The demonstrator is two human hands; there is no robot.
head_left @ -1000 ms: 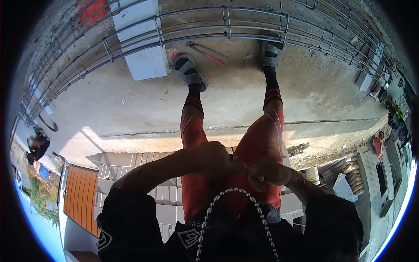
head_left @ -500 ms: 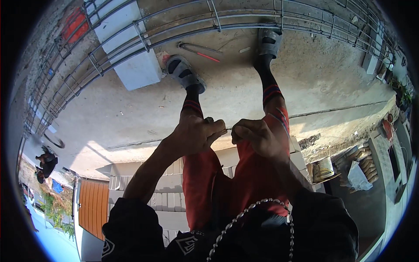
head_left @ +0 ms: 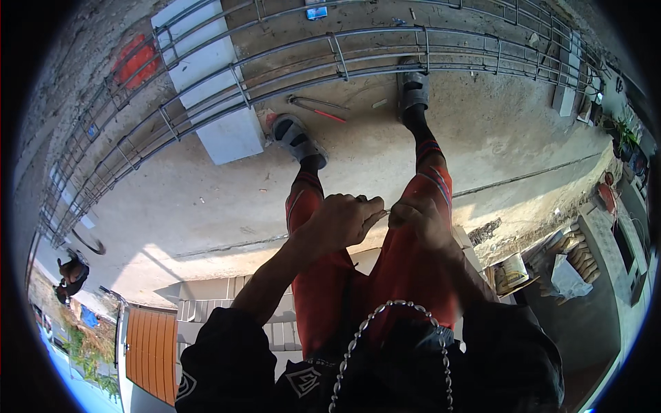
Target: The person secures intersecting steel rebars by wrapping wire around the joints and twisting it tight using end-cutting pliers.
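My left hand is closed in a pinch above my lap, thumb against the fingers. Just to its right, my right hand is also closed. Between the two sets of fingertips a short bit of a thin wire-like piece shows; its ends are hidden inside the fingers. Both hands hang over my red trousers, apart from everything else. Past my feet runs a long steel rebar cage, its bars tied by square stirrups. On the ground between my grey sandals lie long-handled pincers with one red handle.
A pale slab lies under the cage at left, with a red item beyond it. Grey blocks are stacked beneath me. A blue packet lies past the cage. At far left another person is bent over; filled sacks lie at right.
My view has tilted, so the cage and feet sit lower. Both hands have shifted right and slightly down in the picture, still pinched close together with the thin piece between them.
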